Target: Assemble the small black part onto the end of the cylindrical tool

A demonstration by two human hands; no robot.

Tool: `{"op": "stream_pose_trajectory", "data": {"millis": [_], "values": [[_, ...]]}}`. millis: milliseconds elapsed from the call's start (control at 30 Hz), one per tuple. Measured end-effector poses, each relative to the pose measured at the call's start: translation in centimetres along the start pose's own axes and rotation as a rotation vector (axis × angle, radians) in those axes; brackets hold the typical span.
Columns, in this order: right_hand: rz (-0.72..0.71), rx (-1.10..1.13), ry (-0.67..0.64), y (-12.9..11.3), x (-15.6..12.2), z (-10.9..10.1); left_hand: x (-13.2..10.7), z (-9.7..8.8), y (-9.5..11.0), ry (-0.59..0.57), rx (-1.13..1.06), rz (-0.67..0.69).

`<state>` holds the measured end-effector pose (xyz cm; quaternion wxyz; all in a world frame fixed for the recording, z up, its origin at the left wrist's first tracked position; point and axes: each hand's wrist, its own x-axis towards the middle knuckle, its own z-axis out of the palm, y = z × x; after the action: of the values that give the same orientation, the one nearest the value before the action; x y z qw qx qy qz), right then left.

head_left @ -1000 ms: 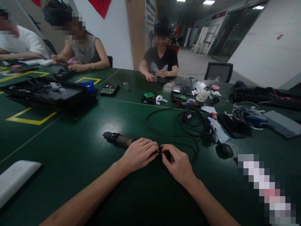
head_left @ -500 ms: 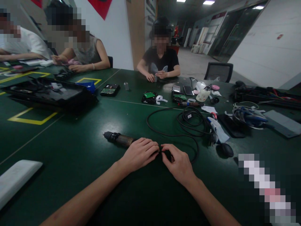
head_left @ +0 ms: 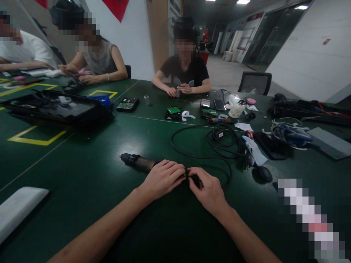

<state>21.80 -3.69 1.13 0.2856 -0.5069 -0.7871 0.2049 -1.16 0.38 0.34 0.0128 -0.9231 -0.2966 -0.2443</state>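
An electric screwdriver (head_left: pixel 141 163) with a worn brown body lies on the green table, its black nose toward the left. My left hand (head_left: pixel 166 179) is wrapped over its rear part, and the fingers hide most of that end. Close to the right, my right hand (head_left: pixel 207 188) is closed in a pinch at a small dark piece by the screwdriver's rear end; this looks like the cord end, but the fingers partly cover it. A black cord (head_left: pixel 201 157) runs from near my right hand into a coil on the table.
A black tray-like housing (head_left: pixel 79 109) stands at the left, a white object (head_left: pixel 22 208) nearer me. Circuit-board units (head_left: pixel 174 112) lie farther back. To the right are a black phone-like slab (head_left: pixel 270 148), a mouse-shaped black object (head_left: pixel 263 174) and a cable bundle (head_left: pixel 290 135). Co-workers sit across.
My hands and the screwdriver stay almost where they were. Across the table, the co-worker in black has shifted slightly left, hands still around a small cylinder.
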Motion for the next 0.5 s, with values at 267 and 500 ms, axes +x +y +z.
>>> {"op": "stream_pose_trajectory", "data": {"millis": [267,500], "values": [[-0.004,0.008,0.003,0.04,-0.02,0.06,0.00,-0.04,0.05,0.008,-0.010,-0.005],[0.010,0.018,-0.018,-0.07,-0.05,-0.12,-0.03,-0.11,0.09,-0.035,-0.026,0.017]]}}
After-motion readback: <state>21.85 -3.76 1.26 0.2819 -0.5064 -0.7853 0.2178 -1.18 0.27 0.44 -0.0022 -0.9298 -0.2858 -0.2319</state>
